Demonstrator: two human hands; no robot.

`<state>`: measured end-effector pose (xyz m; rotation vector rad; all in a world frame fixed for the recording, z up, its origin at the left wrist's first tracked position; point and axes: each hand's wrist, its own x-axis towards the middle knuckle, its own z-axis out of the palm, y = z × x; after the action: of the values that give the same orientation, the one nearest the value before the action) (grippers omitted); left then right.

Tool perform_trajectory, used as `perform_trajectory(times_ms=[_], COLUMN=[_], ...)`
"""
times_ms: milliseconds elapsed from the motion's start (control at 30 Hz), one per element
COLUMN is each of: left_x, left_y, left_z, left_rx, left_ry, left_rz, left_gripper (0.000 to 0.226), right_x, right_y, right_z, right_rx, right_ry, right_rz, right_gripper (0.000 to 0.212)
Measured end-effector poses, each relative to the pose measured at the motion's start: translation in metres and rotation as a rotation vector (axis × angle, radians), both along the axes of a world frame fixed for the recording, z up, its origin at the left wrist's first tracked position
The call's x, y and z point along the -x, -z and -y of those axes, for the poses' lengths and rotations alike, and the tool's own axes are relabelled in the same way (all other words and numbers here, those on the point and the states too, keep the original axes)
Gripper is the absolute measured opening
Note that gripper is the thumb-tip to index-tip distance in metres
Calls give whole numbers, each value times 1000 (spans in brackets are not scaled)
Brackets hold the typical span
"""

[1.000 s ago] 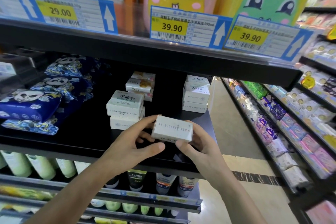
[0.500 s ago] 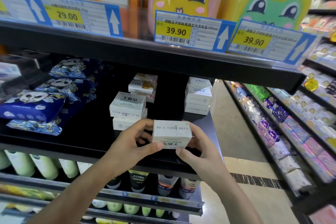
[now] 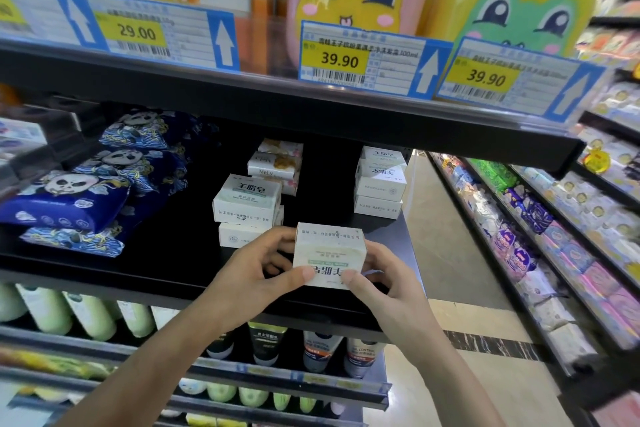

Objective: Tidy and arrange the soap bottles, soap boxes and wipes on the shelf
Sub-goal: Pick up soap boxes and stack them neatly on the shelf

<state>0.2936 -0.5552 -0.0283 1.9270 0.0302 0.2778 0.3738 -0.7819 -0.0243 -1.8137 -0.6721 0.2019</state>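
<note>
Both hands up front, left hand (image 3: 256,282) and right hand (image 3: 384,291) grasping a white cardboard soap box (image 3: 329,255), print upside down, above the black shelf (image 3: 173,253), stacked white soap boxes (image 3: 246,208) at 11 o'clock

Nine soap boxes (image 3: 329,255), four wipes packs (image 3: 65,201).

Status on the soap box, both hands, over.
Left hand and right hand both grip the white soap box, printed face upside down. Box held above shelf front edge, not set down. Two-box stack just behind; nothing blocking.
</note>
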Motion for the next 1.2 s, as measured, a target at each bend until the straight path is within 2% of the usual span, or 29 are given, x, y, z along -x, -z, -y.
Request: perform_trajectory(times_ms=[133,300,400,867,967,1133,1200], left_x=[1,2,3,3,5,5,5], left_y=[0,-1,-5,-2,-4,-7,-7], left_z=[2,2,4,2,1,2,2], left_rx=[-35,-99,-120,-74,-55,-26,-17], left_ry=[3,2,8,5,24,10,16], left_rz=[-9,-39,-40,10,3,-2,-6], left_gripper=[52,97,108,87,83,79,78], right_x=[1,1,3,6,5,1,1], right_y=[-1,-1,-1,-6,-4,-1,-1], right_z=[-1,-4,-4,-5,-4,-4,-2], right_rx=[-61,-83,-73,-36,-7,93,112], right_ry=[13,39,47,14,29,-2,-27], right_rz=[-57,-91,-91,-79,-16,73,73], right_gripper=[27,26,26,33,49,86,92])
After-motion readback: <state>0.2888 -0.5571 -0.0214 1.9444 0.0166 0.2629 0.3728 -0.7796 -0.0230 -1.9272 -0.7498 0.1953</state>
